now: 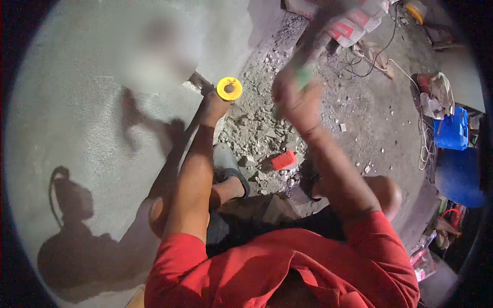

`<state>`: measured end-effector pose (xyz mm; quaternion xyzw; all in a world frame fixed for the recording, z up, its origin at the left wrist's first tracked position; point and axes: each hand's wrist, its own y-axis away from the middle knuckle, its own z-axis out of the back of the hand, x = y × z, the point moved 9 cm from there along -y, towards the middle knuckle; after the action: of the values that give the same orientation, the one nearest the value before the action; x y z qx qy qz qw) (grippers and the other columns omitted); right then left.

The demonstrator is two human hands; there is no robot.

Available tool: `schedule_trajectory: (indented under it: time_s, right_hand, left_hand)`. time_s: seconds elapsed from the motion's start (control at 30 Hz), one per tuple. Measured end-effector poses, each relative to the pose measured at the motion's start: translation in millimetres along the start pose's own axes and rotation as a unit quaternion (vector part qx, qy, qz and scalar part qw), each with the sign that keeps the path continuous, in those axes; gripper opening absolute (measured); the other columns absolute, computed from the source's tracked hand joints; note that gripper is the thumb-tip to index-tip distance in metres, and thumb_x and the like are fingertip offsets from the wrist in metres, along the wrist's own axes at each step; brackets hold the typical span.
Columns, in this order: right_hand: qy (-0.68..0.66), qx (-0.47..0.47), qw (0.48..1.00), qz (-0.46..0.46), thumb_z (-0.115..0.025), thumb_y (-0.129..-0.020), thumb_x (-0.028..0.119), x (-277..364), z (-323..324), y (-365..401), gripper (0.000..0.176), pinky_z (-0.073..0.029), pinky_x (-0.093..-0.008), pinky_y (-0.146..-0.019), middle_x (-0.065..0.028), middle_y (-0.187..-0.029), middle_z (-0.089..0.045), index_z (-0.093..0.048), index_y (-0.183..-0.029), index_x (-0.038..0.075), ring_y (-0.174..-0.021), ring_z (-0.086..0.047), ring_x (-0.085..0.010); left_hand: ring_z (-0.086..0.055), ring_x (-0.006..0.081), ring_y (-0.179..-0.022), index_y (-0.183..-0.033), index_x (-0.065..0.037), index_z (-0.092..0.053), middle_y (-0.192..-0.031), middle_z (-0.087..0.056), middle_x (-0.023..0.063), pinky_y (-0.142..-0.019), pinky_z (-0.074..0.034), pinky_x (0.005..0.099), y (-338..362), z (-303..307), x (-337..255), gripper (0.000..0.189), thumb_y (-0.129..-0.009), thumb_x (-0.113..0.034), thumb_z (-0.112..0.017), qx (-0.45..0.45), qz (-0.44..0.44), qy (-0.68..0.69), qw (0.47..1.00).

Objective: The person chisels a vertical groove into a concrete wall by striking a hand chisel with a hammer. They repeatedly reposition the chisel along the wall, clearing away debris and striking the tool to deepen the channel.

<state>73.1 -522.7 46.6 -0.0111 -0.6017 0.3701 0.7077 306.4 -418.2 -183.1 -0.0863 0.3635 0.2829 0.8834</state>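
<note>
My left hand (215,109) is closed around a chisel (229,89) with a round yellow hand guard, its struck end facing me. The chisel's far end points at a broken edge low on the grey plastered wall (108,77). My right hand (300,105) is raised to the right of it, wrapped around the green handle of what looks like a hammer (305,75). Motion smears the hammer, and its head cannot be made out clearly. Below both hands, broken rubble (257,131) covers the floor along the wall.
A small red plastic block (284,160) lies on the rubble near my feet. Printed sacks (354,25) sit at the far right, with a cable (382,51) beside them. A blue jerrycan (451,129) and assorted clutter line the right side.
</note>
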Motion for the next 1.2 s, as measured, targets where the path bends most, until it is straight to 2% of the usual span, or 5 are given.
schedule_trajectory:
  time_s: [0.07,0.77,0.93,1.1,1.2]
  right_hand:
    - [0.258,0.286,0.91,-0.154,-0.061,-0.088,0.046,-141.9,-58.7,87.1,0.046,-0.051,-0.0487,-0.07,-0.0261,-0.075,-0.065,-0.067,-0.094,0.0,-0.074,-0.065,-0.0457]
    - [0.172,0.237,0.892,-0.344,-0.055,-0.09,0.056,-137.7,-3.1,76.6,0.061,-0.05,-0.0476,-0.073,-0.0301,-0.075,-0.063,-0.065,-0.086,-0.005,-0.078,-0.065,-0.0445]
    - [0.007,0.043,0.982,-0.183,-0.056,-0.092,0.054,-0.4,43.6,-41.1,0.057,-0.045,-0.0333,-0.05,-0.0038,-0.055,-0.054,-0.057,-0.072,0.0,-0.052,-0.055,-0.012]
    - [0.061,-0.044,0.997,0.014,-0.061,-0.088,0.048,-17.5,5.4,4.9,0.047,-0.05,-0.0448,-0.062,-0.0207,-0.069,-0.064,-0.061,-0.083,0.001,-0.065,-0.065,-0.0379]
    - [0.203,0.288,0.899,-0.26,-0.061,-0.087,0.051,-147.4,-45.1,108.2,0.05,-0.05,-0.0509,-0.072,-0.0271,-0.08,-0.065,-0.065,-0.091,0.001,-0.08,-0.064,-0.0458]
  left_hand:
    - [-0.066,0.0311,-0.1,-0.118,-0.009,-0.062,-0.109,-0.069,0.0124,-0.081,-0.052,0.0393,-4.5,-2.9,-3.4,0.044,-0.082,-0.031,-0.074,0.027,0.034,-0.102,0.994]
    - [-0.065,0.0306,-0.098,-0.115,-0.008,-0.062,-0.106,-0.068,0.0151,-0.083,-0.052,0.04,-17.1,-17.1,21.3,0.037,-0.083,-0.024,-0.071,0.005,-0.001,0.002,1.0]
    - [-0.064,0.036,-0.101,-0.113,-0.007,-0.062,-0.107,-0.068,0.0182,-0.085,-0.051,0.0453,-12.9,-10.6,9.8,0.04,-0.081,-0.028,-0.073,-0.03,-0.055,-0.024,0.998]
    - [-0.066,0.0286,-0.102,-0.118,-0.007,-0.061,-0.107,-0.068,0.0132,-0.084,-0.052,0.0393,-12.1,-12.4,24.2,0.039,-0.082,-0.015,-0.073,-0.054,-0.015,-0.038,0.998]
    - [-0.066,0.0282,-0.098,-0.118,-0.007,-0.061,-0.104,-0.068,0.0133,-0.082,-0.052,0.0403,-10.9,-14.7,18.3,0.036,-0.084,-0.019,-0.07,-0.06,-0.012,-0.103,0.993]
